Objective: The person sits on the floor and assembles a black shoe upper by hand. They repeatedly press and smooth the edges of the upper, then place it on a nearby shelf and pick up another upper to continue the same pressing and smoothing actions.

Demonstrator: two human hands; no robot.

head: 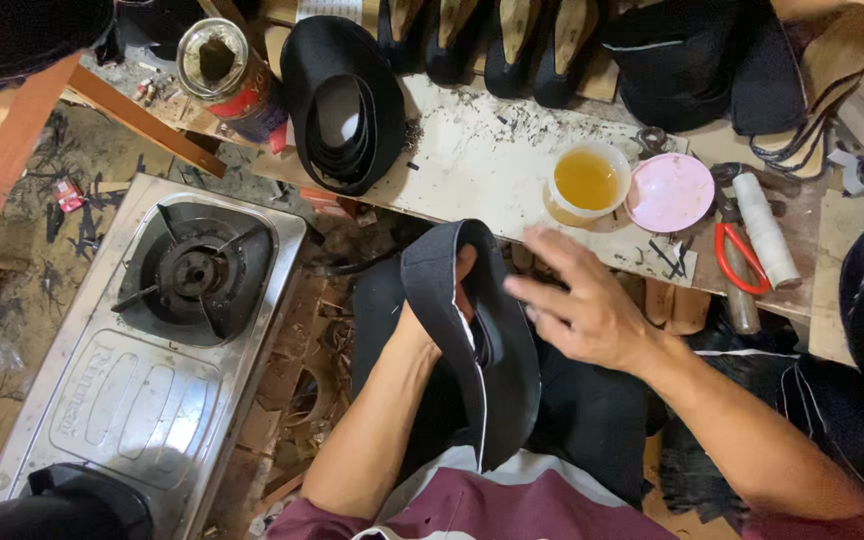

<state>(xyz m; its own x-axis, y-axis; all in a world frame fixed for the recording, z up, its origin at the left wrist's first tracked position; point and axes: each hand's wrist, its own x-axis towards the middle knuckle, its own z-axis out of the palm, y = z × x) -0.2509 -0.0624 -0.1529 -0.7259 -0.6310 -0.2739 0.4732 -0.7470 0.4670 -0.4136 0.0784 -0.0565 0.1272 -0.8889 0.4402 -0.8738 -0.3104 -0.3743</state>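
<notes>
Left hand (449, 300) is tucked inside a black shoe upper (472, 340), gripping it from within, fingers mostly hidden by the material. The upper sits over the lap, just off the near edge of the worktop (482, 165), long axis running roughly from the worktop edge back toward the body. Right hand (582, 305) hangs open, fingers spread wide, holding nothing, just right of the upper and apart from it; motion-blurred. So the upper lies directly left of the right hand, and the left hand is the nearer one, already in contact. On the worktop: cup of yellow liquid (586, 182) near the near edge, pink lid (670, 192) beside it, red-handled pliers (737, 262) and a white roll (764, 228) toward the right end, stack of black bands (342, 105) toward the left end. Gas stove (167, 340) on the littered floor to the left.
</notes>
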